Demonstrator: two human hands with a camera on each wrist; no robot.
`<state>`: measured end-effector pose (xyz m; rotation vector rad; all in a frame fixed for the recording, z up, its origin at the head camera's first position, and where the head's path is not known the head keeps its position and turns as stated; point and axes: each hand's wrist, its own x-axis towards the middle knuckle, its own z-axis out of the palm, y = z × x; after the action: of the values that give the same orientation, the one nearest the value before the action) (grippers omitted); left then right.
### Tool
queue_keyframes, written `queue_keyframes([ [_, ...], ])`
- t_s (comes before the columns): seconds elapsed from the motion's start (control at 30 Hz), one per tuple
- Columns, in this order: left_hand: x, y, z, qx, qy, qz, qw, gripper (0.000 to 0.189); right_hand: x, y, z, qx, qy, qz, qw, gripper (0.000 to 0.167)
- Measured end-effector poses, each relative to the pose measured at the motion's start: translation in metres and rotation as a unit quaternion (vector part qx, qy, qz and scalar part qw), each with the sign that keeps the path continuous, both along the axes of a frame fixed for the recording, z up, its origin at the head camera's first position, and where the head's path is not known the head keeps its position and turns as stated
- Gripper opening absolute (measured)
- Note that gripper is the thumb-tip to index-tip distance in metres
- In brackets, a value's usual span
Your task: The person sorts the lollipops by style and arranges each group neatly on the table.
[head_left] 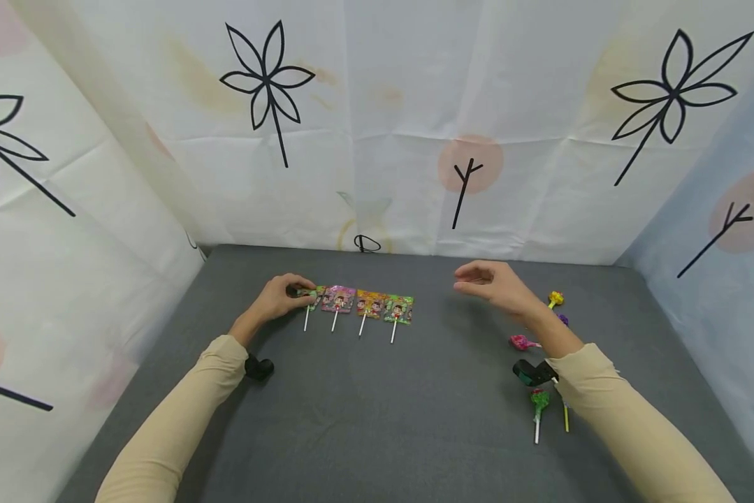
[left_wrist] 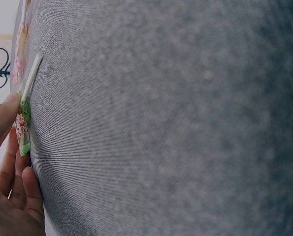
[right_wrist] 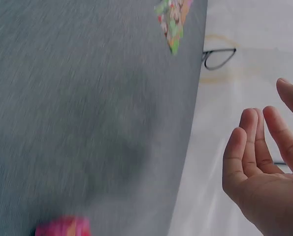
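My left hand [head_left: 274, 299] is at the left end of a row of flat wrapped lollipops, pinching the leftmost one, a green-wrapped lollipop [left_wrist: 23, 120], between thumb and fingers. Its white stick points toward me in the head view. Beside it in the row lie a pink-wrapped lollipop [head_left: 339, 299], an orange-wrapped lollipop [head_left: 370, 304] and another green-wrapped lollipop [head_left: 399, 308]. Over the table to the right of the row, my right hand [head_left: 501, 288] holds nothing, its fingers loosely bent and the thumb apart from them, as the right wrist view shows.
Round lollipops lie around and under the right forearm: a yellow one [head_left: 555, 299], a pink one [head_left: 521, 341], a green one [head_left: 539, 399] and a partly hidden purple one [head_left: 563, 319]. The grey table [head_left: 377, 419] meets white patterned cloth [head_left: 389, 84] at the back and sides.
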<state>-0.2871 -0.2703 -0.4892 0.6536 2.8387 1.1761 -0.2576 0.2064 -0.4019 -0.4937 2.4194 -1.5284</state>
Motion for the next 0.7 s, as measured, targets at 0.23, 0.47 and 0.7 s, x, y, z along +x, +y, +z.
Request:
queue_keyframes([
  [0.23,-0.001,0.001,0.001,-0.005,-0.011,0.008,0.9999,0.025,0.006,0.039,0.006,0.042,0.014,-0.024,0.9987,0.040],
  [0.47,-0.003,0.000,-0.001,-0.003,-0.008,0.005,0.9999,0.024,0.011,0.076,0.006,0.066,0.036,-0.045,0.9962,0.038],
  [0.7,-0.002,0.001,0.001,-0.004,-0.016,0.010,0.9998,0.025,0.018,0.107,-0.001,0.108,0.050,-0.078,0.9899,0.039],
])
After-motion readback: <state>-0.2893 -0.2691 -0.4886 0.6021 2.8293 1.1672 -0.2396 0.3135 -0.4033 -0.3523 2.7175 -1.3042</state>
